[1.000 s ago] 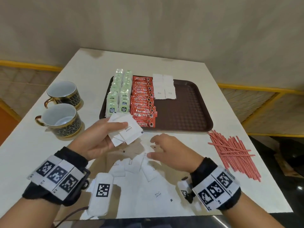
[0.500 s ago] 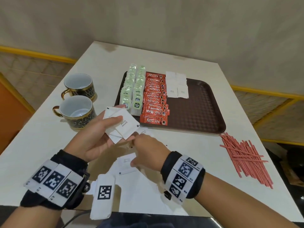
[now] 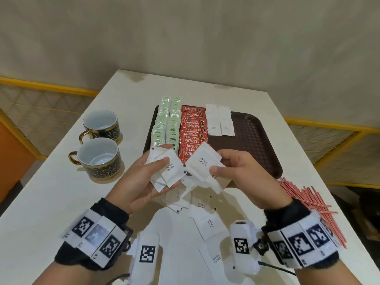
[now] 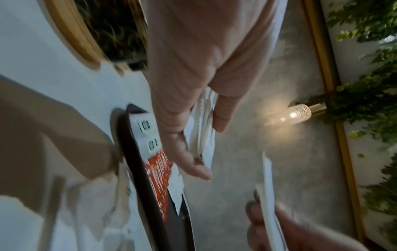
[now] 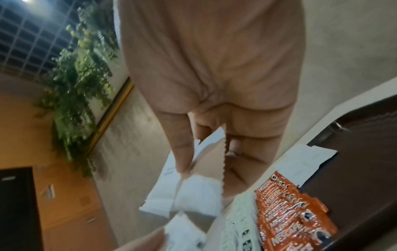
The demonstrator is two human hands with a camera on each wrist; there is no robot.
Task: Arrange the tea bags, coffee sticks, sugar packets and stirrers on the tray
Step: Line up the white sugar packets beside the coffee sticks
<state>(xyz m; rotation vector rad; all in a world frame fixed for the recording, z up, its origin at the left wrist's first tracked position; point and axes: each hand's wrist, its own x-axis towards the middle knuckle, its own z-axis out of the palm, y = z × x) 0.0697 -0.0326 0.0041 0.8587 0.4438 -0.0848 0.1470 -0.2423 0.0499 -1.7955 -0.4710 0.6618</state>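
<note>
Head view: the tray [image 3: 257, 145] carried 2 columns of tea bags [image 3: 166, 124], 1 column of coffee sticks [image 3: 192, 132] and a short run of sugar packets [image 3: 220, 122]; its right half was bare, so placing room remained. The left hand [image 3: 141, 182] and right hand [image 3: 242, 173] each gripped a fan of packets above the tray's near edge. More packets lay loose on the table [image 3: 51, 202]; stirrers [image 3: 304, 194] lay untouched off the tray's right corner, near the table edge. Judged roughly half done. Left wrist view: thumb and fingers [image 4: 189, 161] pinched a stack. Right wrist view: fingers [image 5: 182, 152] pinched packets.
</note>
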